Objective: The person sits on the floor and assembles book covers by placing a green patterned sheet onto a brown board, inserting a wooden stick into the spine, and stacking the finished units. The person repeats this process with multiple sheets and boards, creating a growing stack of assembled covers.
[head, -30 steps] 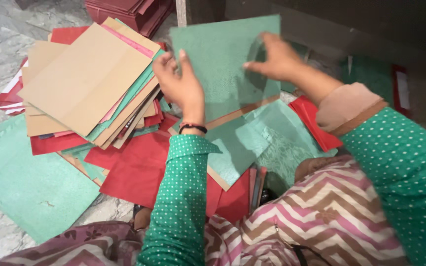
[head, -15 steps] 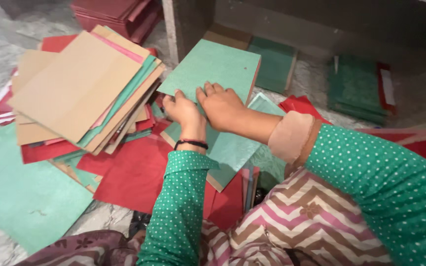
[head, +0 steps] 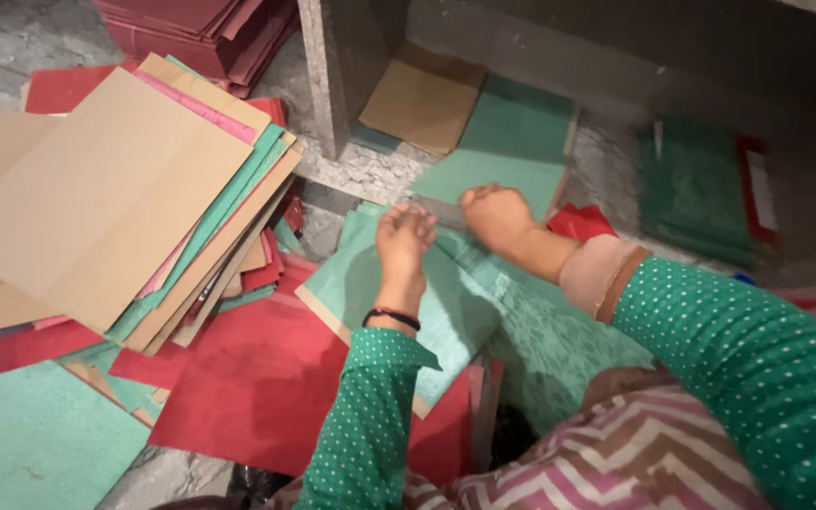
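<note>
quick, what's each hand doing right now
Left hand: fingers curled, resting on the green sheet; grip cannot be told.
Right hand: closed, at that sheet's top edge.

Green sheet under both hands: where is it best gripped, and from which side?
Probably the green sheet at its far edge, where the left hand and right hand already rest. It lies flat on other sheets, so pinch that free edge from above.
</note>
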